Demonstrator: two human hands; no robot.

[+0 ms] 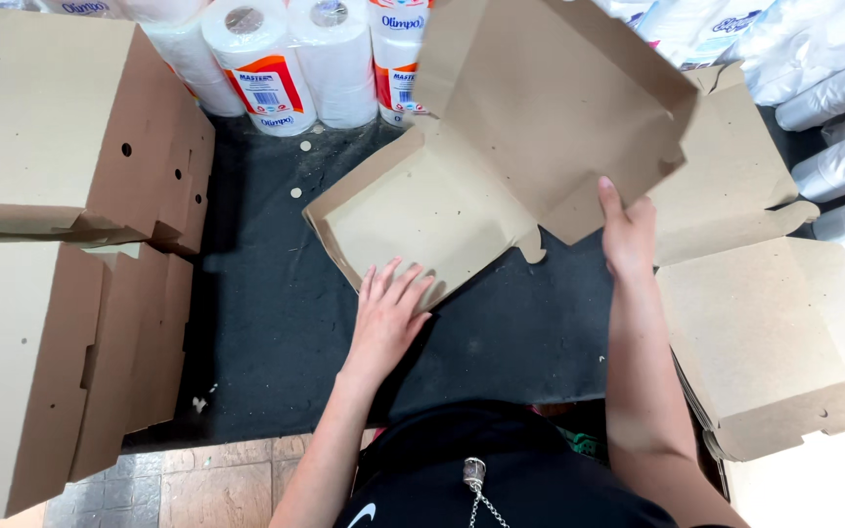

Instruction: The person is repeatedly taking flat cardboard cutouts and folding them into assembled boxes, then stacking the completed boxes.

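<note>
From the head camera, the left hand (390, 311) lies flat and open, fingers spread, pressing on the near edge of a brown cardboard box (422, 215) that is half unfolded on the dark mat (276, 323) covering the bench. It grips nothing; the palm and fingers only bear down on the panel. The right hand (628, 233) reaches up at the lower right corner of the box's raised lid (559, 108), fingers extended along the back of the flap and the thumb side against its edge; it holds the lid tilted up, though whether the fingers pinch the card or only prop it cannot be told. The box sits at the middle of the mat, its tray panel lying flat with low side walls partly turned up, and nothing is inside it. To the right, just beside the right forearm, a pile of flat box blanks (775, 342) rests partly over the bench edge, with another unfolded blank (735, 166) behind it under the lid's corner. On the left, folded boxes (61, 127) stand stacked in two groups, closed, with small round holes in their sides; their contents are hidden. Along the far edge stand paper rolls (266, 59) in plastic wrap, and more white wrapped packs (833, 108) fill the far right corner. A few small round card scraps (296, 193) lie on the mat near the rolls.
</note>
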